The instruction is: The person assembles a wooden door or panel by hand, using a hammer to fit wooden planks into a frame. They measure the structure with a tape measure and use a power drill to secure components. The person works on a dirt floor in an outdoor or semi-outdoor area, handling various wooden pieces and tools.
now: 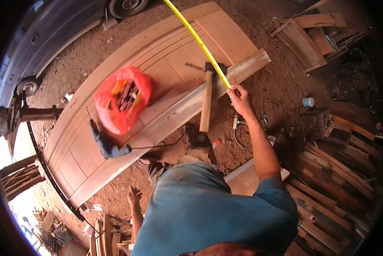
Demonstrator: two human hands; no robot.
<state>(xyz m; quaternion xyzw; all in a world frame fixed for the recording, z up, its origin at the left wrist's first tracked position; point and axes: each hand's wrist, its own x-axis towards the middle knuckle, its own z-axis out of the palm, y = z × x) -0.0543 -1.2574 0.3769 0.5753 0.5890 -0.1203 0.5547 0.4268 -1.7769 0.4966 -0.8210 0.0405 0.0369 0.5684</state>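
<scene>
My right hand (241, 101) is closed on the near end of a yellow tape measure (198, 40). The blade runs out up and to the left, over a large wooden door panel (168, 64), and leaves the top of the view. Whether its case sits inside my fist is hidden. Low on the left, beside my body, my left hand (134, 199) hangs with its fingers apart, holding nothing. Just left of my right hand, a wooden-handled hammer (206, 100) lies across the panel's near edge. A red plastic bag (110, 117) with wood pieces and a blue power drill (104, 143) also rest on the panel.
A dark van (54, 38) is parked at the far left. Stacked timber (328, 205) fills the lower right, and a wooden frame (300, 45) lies at the upper right. A small tub (308, 102) stands on the dirt floor. The drill's cord (159, 146) trails near my feet.
</scene>
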